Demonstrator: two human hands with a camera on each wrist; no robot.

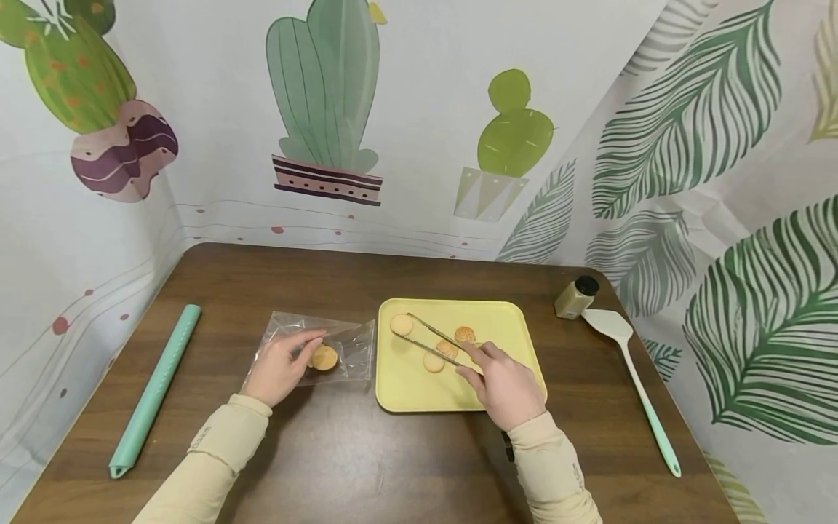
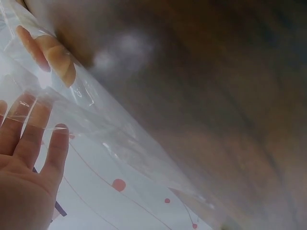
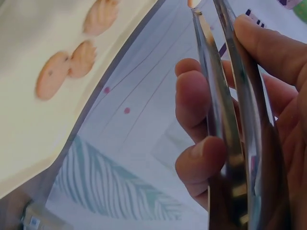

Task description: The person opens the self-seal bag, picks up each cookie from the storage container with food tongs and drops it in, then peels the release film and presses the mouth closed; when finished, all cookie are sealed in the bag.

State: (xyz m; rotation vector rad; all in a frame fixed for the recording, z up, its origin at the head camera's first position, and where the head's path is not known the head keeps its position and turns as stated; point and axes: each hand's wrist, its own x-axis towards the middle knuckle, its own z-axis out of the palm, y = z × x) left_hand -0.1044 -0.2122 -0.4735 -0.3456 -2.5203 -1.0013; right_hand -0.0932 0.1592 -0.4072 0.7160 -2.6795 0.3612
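My right hand (image 1: 513, 387) grips metal tongs (image 1: 428, 348) above the yellow tray (image 1: 406, 393). At the tongs' far tips is a round pale cookie (image 1: 401, 324), over the tray's upper left part. Several cookies lie on the tray, among them a ridged brown cookie (image 1: 465, 334) and a smooth pale cookie (image 1: 433, 362). To the left, my left hand (image 1: 280, 366) pinches the clear plastic bag (image 1: 353, 356) between thumb and index finger. Inside the bag are cookies (image 1: 324, 357). The left wrist view shows its film across the other fingers (image 2: 56, 153); the thumb is hidden there.
A green tube-like roll (image 1: 156, 389) lies along the left side of the brown table (image 1: 340, 466). At the right are a small black-capped jar (image 1: 576, 297) and a white spatula (image 1: 635, 371) with a green handle. A patterned cloth (image 1: 419, 131) hangs behind.
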